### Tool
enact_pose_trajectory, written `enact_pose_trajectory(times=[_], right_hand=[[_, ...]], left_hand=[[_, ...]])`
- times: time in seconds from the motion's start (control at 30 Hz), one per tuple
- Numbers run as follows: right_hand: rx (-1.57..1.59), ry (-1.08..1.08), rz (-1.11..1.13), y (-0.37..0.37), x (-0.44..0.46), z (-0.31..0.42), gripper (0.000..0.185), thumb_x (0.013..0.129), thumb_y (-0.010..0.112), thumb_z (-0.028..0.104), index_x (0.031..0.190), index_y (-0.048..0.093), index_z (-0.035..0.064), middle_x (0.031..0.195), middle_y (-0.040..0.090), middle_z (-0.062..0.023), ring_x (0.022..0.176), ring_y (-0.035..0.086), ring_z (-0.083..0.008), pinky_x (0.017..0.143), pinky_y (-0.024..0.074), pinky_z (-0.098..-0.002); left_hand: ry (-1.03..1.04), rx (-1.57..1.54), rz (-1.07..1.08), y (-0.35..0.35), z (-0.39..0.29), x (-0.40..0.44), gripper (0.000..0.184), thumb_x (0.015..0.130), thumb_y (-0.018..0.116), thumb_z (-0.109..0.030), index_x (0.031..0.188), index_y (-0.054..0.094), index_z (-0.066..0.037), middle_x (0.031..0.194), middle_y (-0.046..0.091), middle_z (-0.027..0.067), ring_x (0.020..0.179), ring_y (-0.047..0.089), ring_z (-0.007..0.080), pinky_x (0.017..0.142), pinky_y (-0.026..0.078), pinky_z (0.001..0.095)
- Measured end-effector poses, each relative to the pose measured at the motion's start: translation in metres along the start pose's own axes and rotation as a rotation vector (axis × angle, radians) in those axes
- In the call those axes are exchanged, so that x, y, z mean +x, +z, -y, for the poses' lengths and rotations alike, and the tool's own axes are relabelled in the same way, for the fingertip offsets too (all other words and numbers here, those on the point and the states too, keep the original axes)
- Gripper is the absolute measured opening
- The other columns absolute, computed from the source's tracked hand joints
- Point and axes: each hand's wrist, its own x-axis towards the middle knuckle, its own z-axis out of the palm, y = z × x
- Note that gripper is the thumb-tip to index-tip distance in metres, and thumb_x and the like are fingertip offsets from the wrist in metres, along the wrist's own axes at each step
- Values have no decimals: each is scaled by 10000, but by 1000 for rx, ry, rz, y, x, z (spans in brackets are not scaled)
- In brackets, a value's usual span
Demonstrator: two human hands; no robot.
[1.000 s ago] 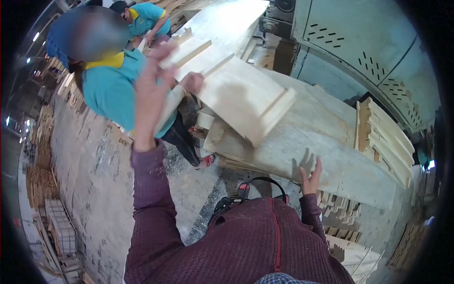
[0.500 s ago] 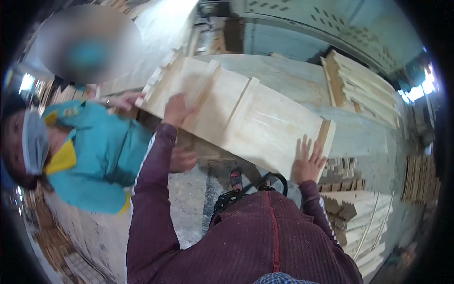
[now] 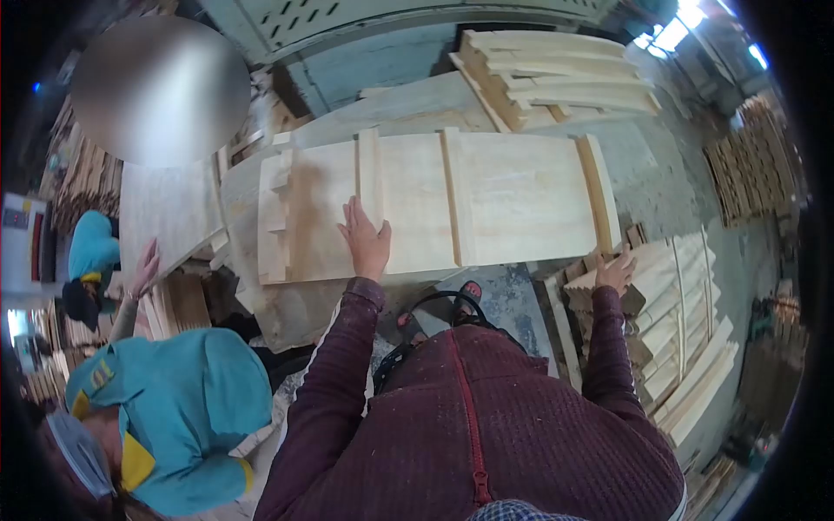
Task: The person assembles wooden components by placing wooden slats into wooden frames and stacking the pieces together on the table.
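Observation:
A long, pale wooden panel (image 3: pixel 521 195) lies across the worktable (image 3: pixel 408 104) in front of me, with several raised wooden strips running across it. My left hand (image 3: pixel 368 245) is over the panel's near edge, between its left and middle strips, fingers stretched out and gripping nothing. Beyond the panel's near right corner is my right hand (image 3: pixel 615 271), its fingers apart. It is close to the end strip (image 3: pixel 598 195) and above a stack of pale wooden pieces (image 3: pixel 682 313); whether it touches either I cannot tell.
A co-worker in a teal shirt (image 3: pixel 174 417) is at my left, one hand (image 3: pixel 146 267) at another pale board (image 3: pixel 169 208). Shaped wooden pieces (image 3: pixel 565 74) are piled at the table's far side. More stacked wood (image 3: pixel 751 161) stands at the right, and a metal cabinet (image 3: pixel 373 65) is behind the table.
The panel has swung from slanting to nearly level in view. My right hand has come off its surface to the right. The co-worker's hand has left the panel for the other board.

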Motion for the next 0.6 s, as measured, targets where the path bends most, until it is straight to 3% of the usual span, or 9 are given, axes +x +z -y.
enact_pose_trajectory(times=[0.07,0.1,0.13,0.2,0.33,0.43,0.5,0.57,0.6], right_hand=[[100,-129,47,65,33,-66,883,807,674,350,1469,172,53,1452,298,-229,1353,280,-366,1060,319,-442],[440,-118,128,61,30,-59,902,819,663,347,1450,148,-43,1429,337,-256,1353,299,-348,1064,312,-405],[653,1,292,71,39,-59,938,818,663,364,1451,115,-59,1452,305,-262,1342,335,-326,1081,283,-361],[675,111,175,74,37,-34,1068,793,661,476,1451,26,-75,1453,280,-289,1349,328,-329,1091,260,-332],[626,158,191,54,3,-9,1036,800,680,417,1464,30,-42,1473,232,-289,1372,278,-337,1104,235,-342],[620,-155,87,90,-18,-33,885,807,691,313,1461,180,4,1468,279,-243,1399,196,-345,1119,201,-416],[560,-235,-97,59,-46,-4,688,793,719,254,1369,414,33,1400,392,-199,1323,321,-326,1099,235,-441],[880,-353,-110,15,-68,41,454,824,697,205,1233,570,54,1358,447,-149,1263,408,-280,1035,321,-414],[939,-304,93,-27,-85,72,392,830,684,172,1196,601,60,1346,455,-134,1255,413,-255,1016,336,-390]], left_hand=[[4,8,2,5,-4,3,766,813,621,-161,1422,196,27,1462,279,224,1393,193,370,1118,94,581],[5,42,-5,5,-3,3,769,813,621,-157,1422,192,31,1460,280,227,1390,199,373,1120,102,576],[7,74,-7,5,-3,3,772,812,622,-154,1422,189,35,1458,281,231,1388,204,375,1121,110,570],[10,64,22,8,-1,4,772,813,620,-154,1423,186,37,1457,281,232,1388,204,375,1120,121,569],[-21,82,50,7,-3,5,779,817,625,-181,1420,187,46,1452,287,228,1383,215,376,1114,148,564],[15,172,-82,3,-4,1,783,788,679,-246,1418,271,-22,1422,340,208,1362,261,363,1110,185,535],[325,-163,-214,-54,-56,-1,643,765,717,-236,1332,456,-81,1390,391,190,1330,320,351,1089,258,481],[503,-371,-225,-127,-117,-7,441,783,713,-194,1180,596,-41,1333,484,158,1260,426,300,1062,322,391],[541,-536,-106,-164,-138,-13,373,798,699,-177,1139,623,-47,1283,528,143,1224,464,277,1040,348,383]])
